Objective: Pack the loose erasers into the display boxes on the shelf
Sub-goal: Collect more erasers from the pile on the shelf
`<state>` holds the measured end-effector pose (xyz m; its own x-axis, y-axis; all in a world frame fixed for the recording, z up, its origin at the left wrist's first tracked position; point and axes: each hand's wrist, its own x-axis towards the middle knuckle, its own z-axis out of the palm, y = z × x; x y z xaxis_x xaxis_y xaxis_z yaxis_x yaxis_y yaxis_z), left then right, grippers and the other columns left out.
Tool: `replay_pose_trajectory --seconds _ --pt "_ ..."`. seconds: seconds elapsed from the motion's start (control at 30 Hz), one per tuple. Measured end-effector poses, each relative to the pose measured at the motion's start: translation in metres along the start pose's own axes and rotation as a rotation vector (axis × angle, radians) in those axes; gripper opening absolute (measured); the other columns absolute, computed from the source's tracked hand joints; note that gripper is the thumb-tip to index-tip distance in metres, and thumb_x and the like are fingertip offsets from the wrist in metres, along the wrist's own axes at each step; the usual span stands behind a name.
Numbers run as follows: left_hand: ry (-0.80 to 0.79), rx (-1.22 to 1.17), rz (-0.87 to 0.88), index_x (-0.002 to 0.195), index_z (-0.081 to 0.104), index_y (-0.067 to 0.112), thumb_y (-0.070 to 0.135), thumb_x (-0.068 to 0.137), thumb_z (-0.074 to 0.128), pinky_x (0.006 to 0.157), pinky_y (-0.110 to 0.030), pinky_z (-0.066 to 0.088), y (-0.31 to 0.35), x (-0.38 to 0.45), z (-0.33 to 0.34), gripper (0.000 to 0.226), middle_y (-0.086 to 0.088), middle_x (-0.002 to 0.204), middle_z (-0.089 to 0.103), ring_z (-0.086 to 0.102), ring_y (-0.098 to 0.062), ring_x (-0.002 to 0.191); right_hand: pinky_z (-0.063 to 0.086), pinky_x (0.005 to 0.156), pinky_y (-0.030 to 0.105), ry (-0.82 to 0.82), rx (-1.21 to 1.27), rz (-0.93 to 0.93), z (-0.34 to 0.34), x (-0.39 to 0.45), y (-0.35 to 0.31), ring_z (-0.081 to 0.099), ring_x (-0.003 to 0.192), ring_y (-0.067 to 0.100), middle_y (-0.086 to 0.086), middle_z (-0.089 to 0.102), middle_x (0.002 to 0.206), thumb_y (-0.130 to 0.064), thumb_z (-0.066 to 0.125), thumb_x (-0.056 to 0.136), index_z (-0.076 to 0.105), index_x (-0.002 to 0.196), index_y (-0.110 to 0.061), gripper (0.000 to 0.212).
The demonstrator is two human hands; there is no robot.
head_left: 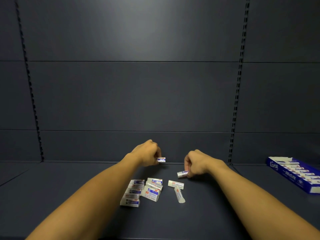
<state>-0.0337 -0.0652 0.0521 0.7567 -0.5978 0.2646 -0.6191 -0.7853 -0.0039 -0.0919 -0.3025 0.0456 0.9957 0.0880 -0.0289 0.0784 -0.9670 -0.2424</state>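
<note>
Loose erasers (143,191) in white and blue sleeves lie in a small heap on the dark shelf (173,220), and this looks like the gathering step: each hand holds one eraser just beyond the heap. The left hand (147,155), past the heap's far left, pinches an eraser (161,160) that juts from its curled fingertips, while the right hand (197,164), past the heap's far right, pinches another eraser (181,174) low by the shelf. Next, I judge, both must travel well right of the heap to the blue display box (294,175), already holding a row, and slot in alongside it.
</note>
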Motion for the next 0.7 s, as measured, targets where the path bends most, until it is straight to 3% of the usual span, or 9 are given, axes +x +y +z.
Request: replay_pose_trajectory --seconds 0.2,0.3,0.4,0.7 --pt "0.035 -0.007 0.012 0.113 0.071 0.023 0.029 0.09 0.071 0.082 -0.033 0.049 0.006 0.006 -0.003 0.024 0.003 0.111 0.058 0.05 -0.016 0.109 0.057 0.076 0.037 0.191 0.007 -0.038 -0.01 -0.006 0.003 0.065 0.08 0.015 -0.007 0.067 0.085 -0.015 0.086 0.07 0.067 0.085 -0.023 0.026" --pt "0.056 -0.007 0.028 0.11 0.072 0.024 0.029 0.089 0.071 0.08 -0.034 0.049 0.01 0.011 -0.002 0.022 0.002 0.109 0.061 0.051 -0.017 0.109 0.055 0.081 0.034 0.254 -0.005 -0.029 -0.01 -0.013 0.007 0.063 0.088 0.015 -0.007 0.068 0.096 -0.015 0.083 0.074 0.072 0.101 -0.027 0.031" --pt "0.072 -0.016 0.048 0.111 0.071 0.024 0.028 0.09 0.07 0.087 -0.039 0.052 0.016 0.016 -0.002 0.021 0.002 0.11 0.062 0.048 -0.017 0.11 0.055 0.081 0.035 0.297 -0.033 0.007 -0.011 -0.025 0.012 0.063 0.09 0.015 -0.006 0.068 0.101 -0.018 0.082 0.076 0.076 0.1 -0.028 0.026" --pt "0.099 -0.043 0.171 0.112 0.07 0.024 0.031 0.092 0.07 0.085 -0.036 0.052 0.05 0.026 0.009 0.021 0.006 0.107 0.058 0.048 -0.015 0.108 0.051 0.076 0.031 0.417 -0.047 0.183 -0.015 -0.071 0.028 0.064 0.094 0.016 -0.005 0.072 0.106 -0.031 0.079 0.082 0.075 0.109 -0.029 0.027"
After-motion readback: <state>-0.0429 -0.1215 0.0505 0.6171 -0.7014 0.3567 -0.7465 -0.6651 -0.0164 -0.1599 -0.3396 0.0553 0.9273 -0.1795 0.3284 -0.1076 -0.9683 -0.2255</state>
